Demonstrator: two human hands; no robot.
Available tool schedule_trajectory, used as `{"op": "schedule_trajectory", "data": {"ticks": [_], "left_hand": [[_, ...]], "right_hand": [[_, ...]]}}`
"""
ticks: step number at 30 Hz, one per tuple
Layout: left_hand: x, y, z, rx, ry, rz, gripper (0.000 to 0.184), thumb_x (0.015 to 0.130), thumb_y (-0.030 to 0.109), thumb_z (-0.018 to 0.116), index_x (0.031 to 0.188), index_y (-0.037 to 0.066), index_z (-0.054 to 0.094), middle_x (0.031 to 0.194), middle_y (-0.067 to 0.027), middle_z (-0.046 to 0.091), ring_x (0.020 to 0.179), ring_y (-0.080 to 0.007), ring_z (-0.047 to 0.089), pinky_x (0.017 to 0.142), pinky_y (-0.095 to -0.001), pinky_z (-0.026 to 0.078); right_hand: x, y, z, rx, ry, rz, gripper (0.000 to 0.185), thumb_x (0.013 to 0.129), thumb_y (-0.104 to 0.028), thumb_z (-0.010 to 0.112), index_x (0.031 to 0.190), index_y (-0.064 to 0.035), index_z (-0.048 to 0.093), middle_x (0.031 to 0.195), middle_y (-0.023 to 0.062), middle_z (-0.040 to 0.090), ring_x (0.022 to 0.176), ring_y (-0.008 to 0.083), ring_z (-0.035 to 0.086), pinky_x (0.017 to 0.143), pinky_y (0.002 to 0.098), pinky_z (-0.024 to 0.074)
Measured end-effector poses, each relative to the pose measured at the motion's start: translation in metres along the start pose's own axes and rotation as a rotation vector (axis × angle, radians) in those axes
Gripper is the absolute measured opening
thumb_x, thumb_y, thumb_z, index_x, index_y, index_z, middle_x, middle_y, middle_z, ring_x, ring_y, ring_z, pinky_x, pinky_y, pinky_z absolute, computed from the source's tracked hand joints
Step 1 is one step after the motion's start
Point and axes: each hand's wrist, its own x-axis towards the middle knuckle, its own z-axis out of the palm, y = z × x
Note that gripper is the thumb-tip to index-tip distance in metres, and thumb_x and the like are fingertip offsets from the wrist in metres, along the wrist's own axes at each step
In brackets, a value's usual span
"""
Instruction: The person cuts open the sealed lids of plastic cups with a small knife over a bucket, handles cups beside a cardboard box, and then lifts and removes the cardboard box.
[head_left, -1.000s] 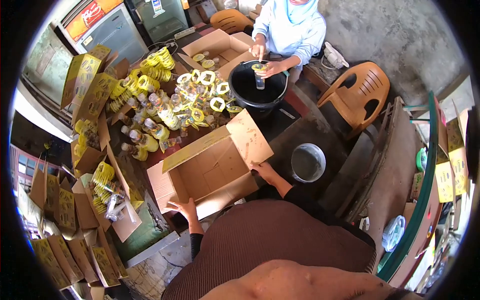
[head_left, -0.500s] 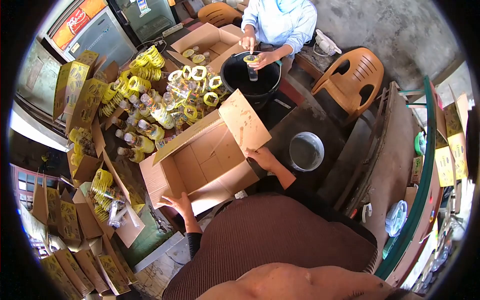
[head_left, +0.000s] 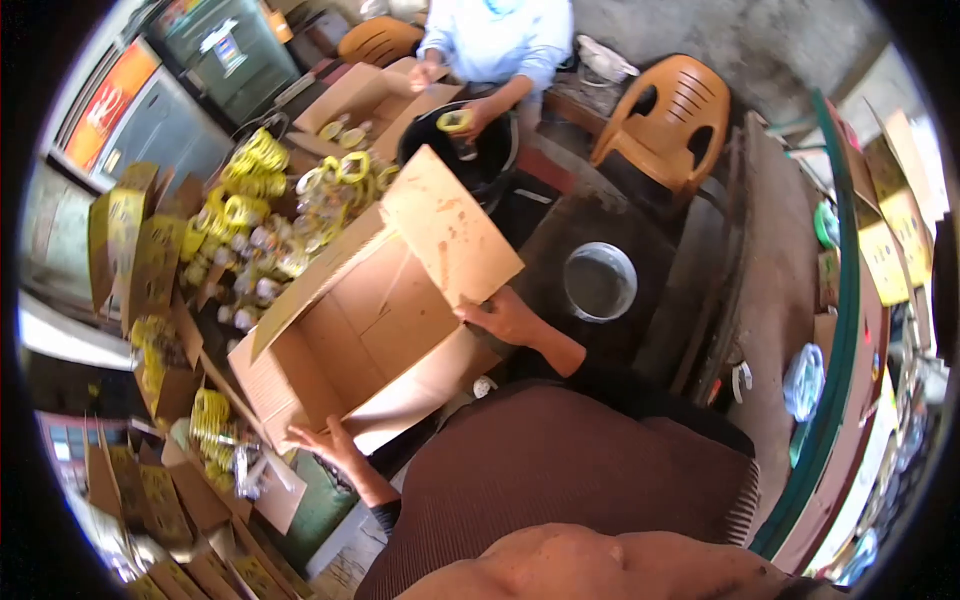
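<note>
An open cardboard box (head_left: 370, 300) with nothing inside is tilted in front of my body, its flaps folded outward. My left hand (head_left: 338, 450) grips its near left edge, thumb and fingers on either side of the cardboard. At the right end my right hand (head_left: 512, 325) clasps the box beside a stained flap (head_left: 455, 225), with part of the fingers hidden behind the board. Beyond the box's far left side lies a pile of clear plastic bottles (head_left: 265, 255) and yellow ring-shaped pieces (head_left: 250, 170).
Across from me a person in a light blue shirt (head_left: 500, 45) holds a yellow-rimmed cup (head_left: 455, 122) over a black bucket (head_left: 508, 165). A grey bucket (head_left: 600, 283) stands right of my box. An orange chair (head_left: 665, 125) is behind it. More cardboard boxes (head_left: 160, 490) crowd the left.
The view has shifted, and the box with both my hands appears lower and further left, its far side nearer the bottles. The other person's free hand has moved away from the cup.
</note>
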Motion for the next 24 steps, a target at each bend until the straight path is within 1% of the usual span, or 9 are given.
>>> {"op": "schedule_trajectory", "data": {"ticks": [6, 11, 13, 14, 16, 18, 20, 22, 24], "left_hand": [[0.038, 0.038, -0.001, -0.072, -0.011, 0.175, 0.091, 0.081, 0.032, 0.070, 0.153, 0.009, 0.020, 0.158, -0.0286, -0.001, 0.146, -0.0433, 0.007, 0.116, -0.0560, 0.020], [0.052, 0.108, 0.025, -0.106, -0.050, 0.395, 0.090, 0.082, 0.037, 0.069, 0.153, 0.008, 0.022, 0.158, -0.0278, -0.001, 0.147, -0.0414, 0.007, 0.116, -0.0538, 0.019], [0.057, 0.131, 0.049, -0.209, -0.077, 0.498, 0.087, 0.084, 0.035, 0.069, 0.153, 0.010, 0.023, 0.158, -0.0281, 0.000, 0.147, -0.0426, 0.004, 0.116, -0.0559, 0.016], [0.058, 0.144, 0.062, -0.245, -0.087, 0.538, 0.086, 0.085, 0.035, 0.069, 0.153, 0.011, 0.023, 0.158, -0.0283, 0.000, 0.147, -0.0431, 0.003, 0.116, -0.0568, 0.015], [0.042, 0.201, 0.072, -0.285, -0.181, 0.617, 0.086, 0.085, 0.036, 0.070, 0.153, 0.011, 0.024, 0.158, -0.0292, -0.001, 0.146, -0.0443, 0.002, 0.115, -0.0582, 0.014], [0.018, 0.256, 0.081, -0.351, -0.299, 0.641, 0.084, 0.086, 0.035, 0.070, 0.153, 0.010, 0.025, 0.157, -0.0298, -0.003, 0.146, -0.0443, 0.001, 0.115, -0.0577, 0.014], [-0.006, 0.296, 0.096, -0.525, -0.383, 0.737, 0.079, 0.089, 0.032, 0.068, 0.152, 0.011, 0.026, 0.159, -0.0272, -0.002, 0.147, -0.0415, 0.005, 0.116, -0.0549, 0.017], [-0.030, 0.334, 0.093, -0.612, -0.541, 0.818, 0.082, 0.089, 0.025, 0.068, 0.154, 0.010, 0.020, 0.159, -0.0239, -0.008, 0.147, -0.0401, 0.008, 0.114, -0.0534, 0.024], [-0.060, 0.363, 0.087, -1.006, -0.872, 0.674, 0.083, 0.089, 0.016, 0.068, 0.154, 0.009, 0.017, 0.160, -0.0169, -0.014, 0.142, -0.0387, 0.026, 0.105, -0.0475, 0.040]], "right_hand": [[-0.007, -0.019, -0.016, 0.019, 0.115, -0.132, 0.059, 0.084, -0.030, 0.076, 0.128, 0.0014, 0.051, 0.115, 0.0108, 0.060, 0.101, 0.0234, 0.058, 0.082, 0.0349, 0.0507], [-0.025, -0.023, -0.055, -0.233, 0.118, -0.128, 0.044, 0.093, -0.026, 0.064, 0.125, 0.0017, 0.051, 0.111, 0.0193, 0.058, 0.095, 0.0282, 0.059, 0.080, 0.0407, 0.0502], [-0.037, -0.024, -0.064, -0.404, 0.524, -0.410, 0.034, 0.097, -0.022, 0.056, 0.119, 0.0035, 0.052, 0.105, 0.0219, 0.059, 0.091, 0.0339, 0.059, 0.082, 0.0441, 0.0481], [-0.042, -0.017, -0.071, -0.410, 0.538, -0.401, 0.034, 0.097, -0.022, 0.056, 0.119, 0.0035, 0.052, 0.105, 0.0219, 0.059, 0.091, 0.0339, 0.059, 0.082, 0.0441, 0.0481], [-0.055, 0.001, -0.095, -0.809, 0.951, -0.508, 0.029, 0.098, -0.018, 0.053, 0.115, 0.0058, 0.054, 0.105, 0.0222, 0.060, 0.093, 0.0386, 0.057, 0.087, 0.0439, 0.0456], [-0.088, -0.004, -0.120, -0.754, 1.047, -0.353, 0.033, 0.101, -0.020, 0.046, 0.113, 0.0096, 0.053, 0.105, 0.0243, 0.059, 0.098, 0.0377, 0.057, 0.090, 0.0434, 0.0443], [-0.102, -0.074, -0.135, -0.109, 1.309, -0.147, 0.043, 0.104, -0.028, 0.037, 0.112, 0.0106, 0.056, 0.110, 0.0272, 0.059, 0.104, 0.0363, 0.058, 0.094, 0.0448, 0.0431], [-0.147, 0.005, -0.199, -0.616, 1.564, -0.108, 0.055, 0.105, -0.036, 0.032, 0.114, 0.0106, 0.059, 0.119, 0.0265, 0.060, 0.110, 0.0316, 0.058, 0.097, 0.0435, 0.0430], [-0.170, -0.116, -0.183, -0.543, 1.717, -0.103, 0.058, 0.104, -0.040, 0.031, 0.122, 0.0086, 0.058, 0.129, 0.0257, 0.056, 0.119, 0.0292, 0.054, 0.102, 0.0409, 0.0408]]}}
